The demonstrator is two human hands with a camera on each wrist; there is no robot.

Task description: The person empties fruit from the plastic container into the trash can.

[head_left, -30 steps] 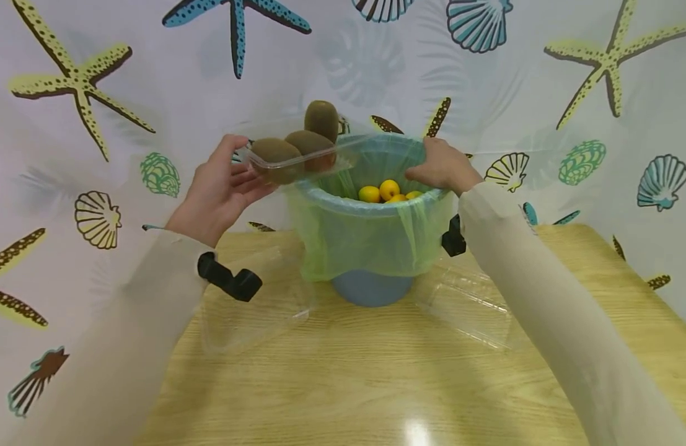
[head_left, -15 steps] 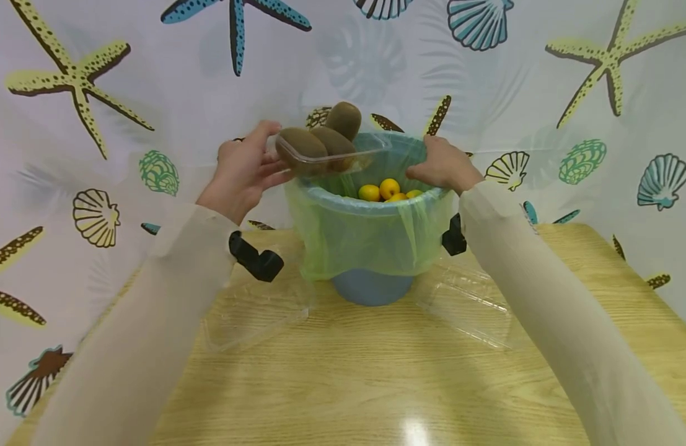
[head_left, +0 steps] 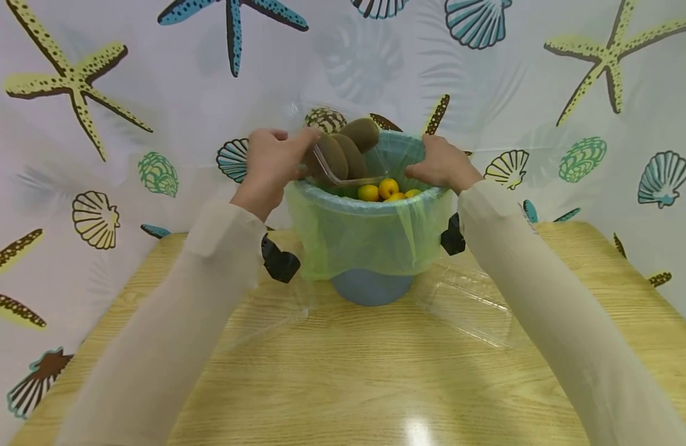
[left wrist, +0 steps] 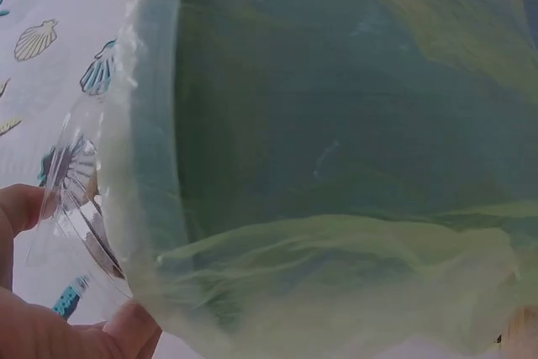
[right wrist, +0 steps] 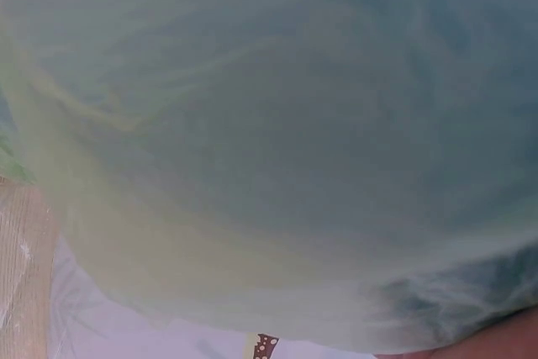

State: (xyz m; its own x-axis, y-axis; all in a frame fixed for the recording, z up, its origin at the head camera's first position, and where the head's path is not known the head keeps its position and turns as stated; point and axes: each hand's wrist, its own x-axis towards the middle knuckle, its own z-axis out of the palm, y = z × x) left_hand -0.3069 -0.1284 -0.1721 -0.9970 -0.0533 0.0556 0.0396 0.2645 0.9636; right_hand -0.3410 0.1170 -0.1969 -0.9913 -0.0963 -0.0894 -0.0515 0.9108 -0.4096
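A wooden table [head_left: 376,371] carries a blue bin [head_left: 370,288] lined with a green bag [head_left: 365,238], standing toward 12 o'clock. Two clear lids [head_left: 465,303] lie flat at the bin's 4 and 8 o'clock. A clear tray [head_left: 334,170] tilts steeply over the rim at 10 o'clock, gripped by the left hand [head_left: 272,161]; three kiwis [head_left: 348,152] slide from it. The right hand [head_left: 440,164] curls over the rim at 2 o'clock. Yellow fruits [head_left: 384,190] lie inside.

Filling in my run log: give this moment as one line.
left hand: tips clear tray of kiwis over bin | right hand: grips bin rim | inside: yellow fruit
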